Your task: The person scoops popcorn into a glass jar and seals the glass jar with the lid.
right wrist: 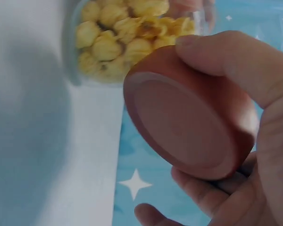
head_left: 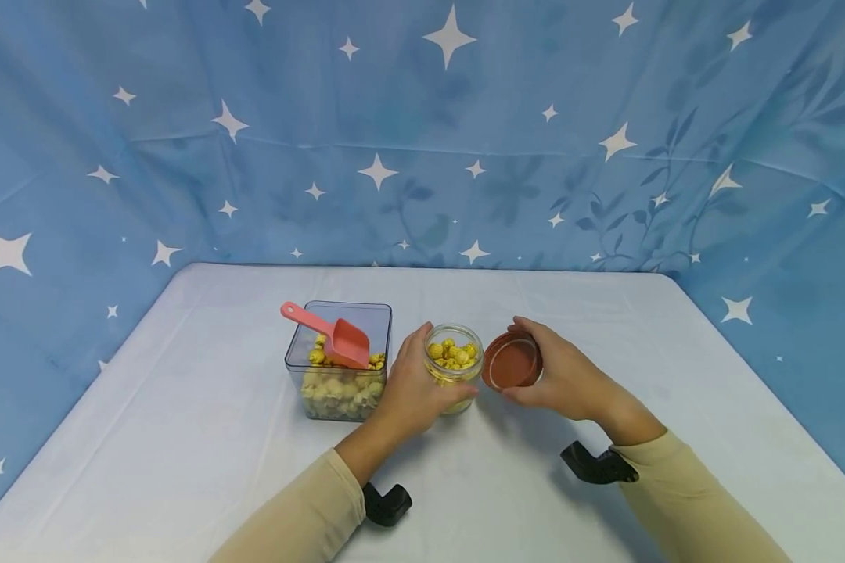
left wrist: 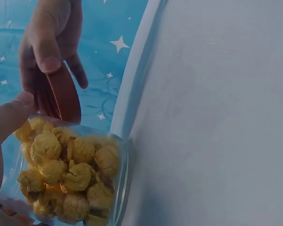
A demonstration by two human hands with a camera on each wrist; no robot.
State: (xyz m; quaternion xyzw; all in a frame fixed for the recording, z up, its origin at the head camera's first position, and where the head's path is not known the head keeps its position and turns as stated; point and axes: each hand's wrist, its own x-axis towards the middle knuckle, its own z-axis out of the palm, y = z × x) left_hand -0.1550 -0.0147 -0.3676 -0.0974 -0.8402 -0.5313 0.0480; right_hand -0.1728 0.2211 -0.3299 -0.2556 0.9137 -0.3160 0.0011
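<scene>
My left hand [head_left: 417, 385] grips a clear jar [head_left: 454, 383] of yellow popcorn around its side. The jar's mouth is uncovered and faces up. Beside it, my right hand [head_left: 563, 374] holds a reddish-brown round lid [head_left: 512, 364] by its rim, tilted so its inside faces the head camera. A small gap separates lid and jar in the head view. From the right wrist, the lid's flat top [right wrist: 181, 122] shows, with thumb on one edge and fingers below. In the left wrist view the popcorn [left wrist: 68, 169] shows through the jar wall, with the lid [left wrist: 65, 94] beyond.
Left of the jar stands a clear square container [head_left: 345, 395] with popcorn inside. A pink scoop [head_left: 348, 342] lies across it, its handle past the rim. White cloth [head_left: 183, 438] covers the table; a blue star-patterned curtain [head_left: 422, 117] hangs behind.
</scene>
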